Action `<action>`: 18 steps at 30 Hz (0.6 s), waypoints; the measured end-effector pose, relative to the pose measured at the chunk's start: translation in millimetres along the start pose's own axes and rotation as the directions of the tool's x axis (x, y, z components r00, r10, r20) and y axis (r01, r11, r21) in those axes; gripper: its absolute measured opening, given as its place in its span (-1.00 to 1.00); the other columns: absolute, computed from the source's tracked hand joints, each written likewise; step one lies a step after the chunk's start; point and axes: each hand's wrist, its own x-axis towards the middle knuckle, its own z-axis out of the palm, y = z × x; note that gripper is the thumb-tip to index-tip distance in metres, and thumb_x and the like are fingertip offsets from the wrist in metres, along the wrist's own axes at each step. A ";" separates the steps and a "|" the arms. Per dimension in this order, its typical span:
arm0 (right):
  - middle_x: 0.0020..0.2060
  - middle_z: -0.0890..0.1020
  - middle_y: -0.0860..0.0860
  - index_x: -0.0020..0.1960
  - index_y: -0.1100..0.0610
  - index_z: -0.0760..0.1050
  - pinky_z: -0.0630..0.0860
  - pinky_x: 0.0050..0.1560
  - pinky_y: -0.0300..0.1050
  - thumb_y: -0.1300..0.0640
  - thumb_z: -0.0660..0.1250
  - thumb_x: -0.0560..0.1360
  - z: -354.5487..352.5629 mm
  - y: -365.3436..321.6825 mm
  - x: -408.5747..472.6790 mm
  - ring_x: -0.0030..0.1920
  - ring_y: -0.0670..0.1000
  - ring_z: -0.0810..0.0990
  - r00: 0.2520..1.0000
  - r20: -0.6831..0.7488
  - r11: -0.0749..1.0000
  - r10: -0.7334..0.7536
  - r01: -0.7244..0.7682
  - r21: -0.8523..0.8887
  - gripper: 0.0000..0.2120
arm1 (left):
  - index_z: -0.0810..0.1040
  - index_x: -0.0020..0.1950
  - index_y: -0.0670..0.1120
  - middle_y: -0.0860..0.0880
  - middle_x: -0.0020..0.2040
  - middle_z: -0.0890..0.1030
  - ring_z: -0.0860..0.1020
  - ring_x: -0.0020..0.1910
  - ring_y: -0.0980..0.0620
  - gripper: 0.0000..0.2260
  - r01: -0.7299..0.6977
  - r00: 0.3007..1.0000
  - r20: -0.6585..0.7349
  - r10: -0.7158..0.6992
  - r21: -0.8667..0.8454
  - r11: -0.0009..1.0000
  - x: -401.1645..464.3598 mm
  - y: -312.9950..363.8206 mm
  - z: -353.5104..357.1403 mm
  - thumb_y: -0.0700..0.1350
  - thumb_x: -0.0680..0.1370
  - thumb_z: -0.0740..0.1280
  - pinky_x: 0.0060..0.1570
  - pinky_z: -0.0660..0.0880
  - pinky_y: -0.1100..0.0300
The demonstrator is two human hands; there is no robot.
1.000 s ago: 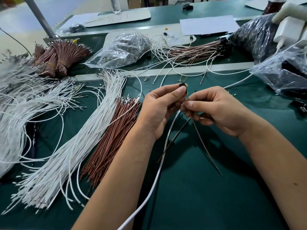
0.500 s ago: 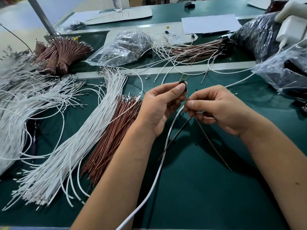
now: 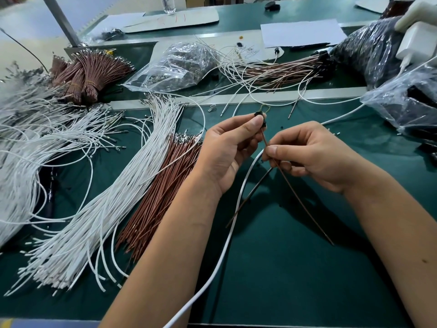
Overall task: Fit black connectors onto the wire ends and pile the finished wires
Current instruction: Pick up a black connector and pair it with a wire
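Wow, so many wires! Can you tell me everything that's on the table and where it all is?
black connector: one, black, pinched at the left fingertips
brown wire: one, brown, runs from the connector through the right hand
loose white wires: many, white, fanned out left of the hands
loose brown wires: many, brown, beside the white ones
tied brown bundles: several, brown, far left
finished wires: a pile, brown and white, far side
clear bag: one, see-through, far middle
dark bags: two, right edge
paper sheet: one, white, far right
table: green
left hand: holds the connector
right hand: pinches the wire
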 end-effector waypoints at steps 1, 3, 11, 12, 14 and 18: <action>-0.40 0.58 0.11 -0.14 0.33 0.66 0.26 -0.57 -0.36 0.36 0.36 0.58 -0.1 0.4 0.2 -0.49 -0.12 0.41 1.000 0.002 1.000 -0.001 0.001 -0.004 -0.85 | 0.69 0.00 -0.19 -0.10 -0.18 0.68 0.58 -0.27 0.05 -0.77 0.000 1.000 0.003 0.000 -0.002 1.000 0.0 -0.1 -0.1 -0.19 0.37 0.50 -0.18 0.53 0.31; -0.40 0.58 0.10 -0.14 0.33 0.66 0.25 -0.57 -0.36 0.36 0.36 0.58 -0.3 1.1 0.5 -0.48 -0.12 0.41 1.000 0.004 1.000 -0.001 0.001 -0.005 -0.85 | 0.69 0.00 -0.19 -0.10 -0.18 0.68 0.58 -0.27 0.05 -0.77 0.002 1.000 0.003 -0.002 -0.005 1.000 0.1 -0.1 -0.3 -0.19 0.37 0.50 -0.19 0.54 0.31; -0.40 0.58 0.11 -0.16 0.31 0.67 0.24 -0.58 -0.36 0.36 0.37 0.57 -0.7 2.1 0.7 -0.49 -0.11 0.40 1.000 0.004 1.000 -0.007 0.007 0.005 -0.83 | 0.67 0.04 -0.22 -0.11 -0.17 0.67 0.58 -0.27 0.06 -0.87 -0.007 1.000 0.006 0.007 -0.012 1.000 -0.4 -0.2 -0.2 -0.27 0.49 0.44 -0.20 0.53 0.32; -0.40 0.58 0.11 -0.16 0.31 0.68 0.24 -0.58 -0.36 0.35 0.37 0.57 -0.6 2.4 0.7 -0.48 -0.11 0.39 1.000 0.003 1.000 -0.007 0.007 0.006 -0.83 | 0.66 0.05 -0.23 -0.11 -0.17 0.67 0.58 -0.27 0.06 -0.83 -0.016 1.000 0.015 0.017 -0.009 1.000 -0.8 -0.1 0.1 -0.26 0.47 0.45 -0.19 0.53 0.32; -0.39 0.58 0.12 -0.17 0.28 0.69 0.25 -0.57 -0.36 0.35 0.38 0.57 -0.6 2.6 0.8 -0.47 -0.09 0.39 1.000 0.001 1.000 -0.008 0.008 0.008 -0.83 | 0.65 0.08 -0.24 -0.10 -0.17 0.67 0.59 -0.26 0.08 -0.74 -0.034 0.999 0.038 0.034 -0.003 0.999 -1.6 -0.1 0.6 -0.23 0.41 0.46 -0.18 0.53 0.32; -0.38 0.59 0.11 -0.18 0.25 0.70 0.26 -0.56 -0.36 0.32 0.39 0.56 -0.4 2.4 0.7 -0.45 -0.08 0.38 1.000 -0.001 1.000 -0.021 0.021 0.007 -0.83 | 0.65 0.09 -0.24 -0.09 -0.16 0.67 0.60 -0.26 0.10 -0.81 -0.046 0.996 0.073 0.047 -0.008 0.999 -1.8 -0.3 0.8 -0.28 0.49 0.40 -0.16 0.55 0.33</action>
